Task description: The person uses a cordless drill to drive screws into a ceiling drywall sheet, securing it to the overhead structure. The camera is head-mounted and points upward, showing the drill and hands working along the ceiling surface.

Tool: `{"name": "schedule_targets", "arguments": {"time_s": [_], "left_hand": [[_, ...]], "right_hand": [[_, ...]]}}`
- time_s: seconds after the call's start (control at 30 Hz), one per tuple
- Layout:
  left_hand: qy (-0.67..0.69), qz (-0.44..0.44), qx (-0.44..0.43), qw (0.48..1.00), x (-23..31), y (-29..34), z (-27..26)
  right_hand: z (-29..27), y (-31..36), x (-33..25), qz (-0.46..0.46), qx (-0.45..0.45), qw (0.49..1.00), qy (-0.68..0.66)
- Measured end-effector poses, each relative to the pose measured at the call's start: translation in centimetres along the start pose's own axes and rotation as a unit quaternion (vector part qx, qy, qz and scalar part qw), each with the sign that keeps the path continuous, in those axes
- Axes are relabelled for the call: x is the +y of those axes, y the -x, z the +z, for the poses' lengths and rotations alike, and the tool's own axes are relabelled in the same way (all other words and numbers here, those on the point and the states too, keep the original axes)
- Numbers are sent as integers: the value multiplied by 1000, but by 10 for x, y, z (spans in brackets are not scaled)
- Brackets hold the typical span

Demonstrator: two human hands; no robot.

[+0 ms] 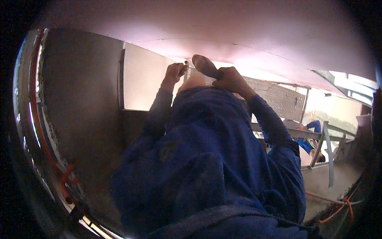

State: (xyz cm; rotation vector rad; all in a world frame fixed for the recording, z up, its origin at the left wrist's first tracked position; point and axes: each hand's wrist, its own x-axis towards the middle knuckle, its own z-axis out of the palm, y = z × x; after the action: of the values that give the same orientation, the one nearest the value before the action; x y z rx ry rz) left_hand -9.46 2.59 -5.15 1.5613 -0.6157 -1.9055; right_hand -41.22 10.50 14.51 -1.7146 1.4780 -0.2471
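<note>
My left hand (174, 72) is closed, held up before the bright pale surface (223, 49). Between its fingers is something small that I cannot make out. A small dark round end (186, 62) shows by the fingertips. Just to the right, my right hand (233, 81) is wrapped round the handle of a tool with a brown rounded blade-like end (203, 65). That end tilts up and left toward my left hand, apart from it. Whether it touches the pale surface, I cannot tell. Blue sleeves cover both forearms.
A perforated metal plank (278, 95) lies beyond my right arm. Farther right are metal rails (342, 131) with a hanging grey strap (329, 159), and another person in blue (308, 141). A grey wall (83, 107) and a reddish hose (47, 147) run along the left.
</note>
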Motion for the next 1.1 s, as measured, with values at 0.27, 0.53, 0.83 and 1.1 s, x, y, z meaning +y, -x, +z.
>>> {"name": "schedule_targets", "arguments": {"time_s": [0.27,0.53,0.83,1.1], "left_hand": [[45,-24,-56,997,8,-56,67],[48,-33,-136,989,17,-77,110],[93,-67,-106,988,26,-76,142],[121,-92,-177,972,32,-85,162]], "right_hand": [[-33,71,19,35,81,986,-144],[-32,108,37,57,124,979,-154],[-23,131,52,55,152,971,-177],[-11,142,62,41,184,962,-200]]}}
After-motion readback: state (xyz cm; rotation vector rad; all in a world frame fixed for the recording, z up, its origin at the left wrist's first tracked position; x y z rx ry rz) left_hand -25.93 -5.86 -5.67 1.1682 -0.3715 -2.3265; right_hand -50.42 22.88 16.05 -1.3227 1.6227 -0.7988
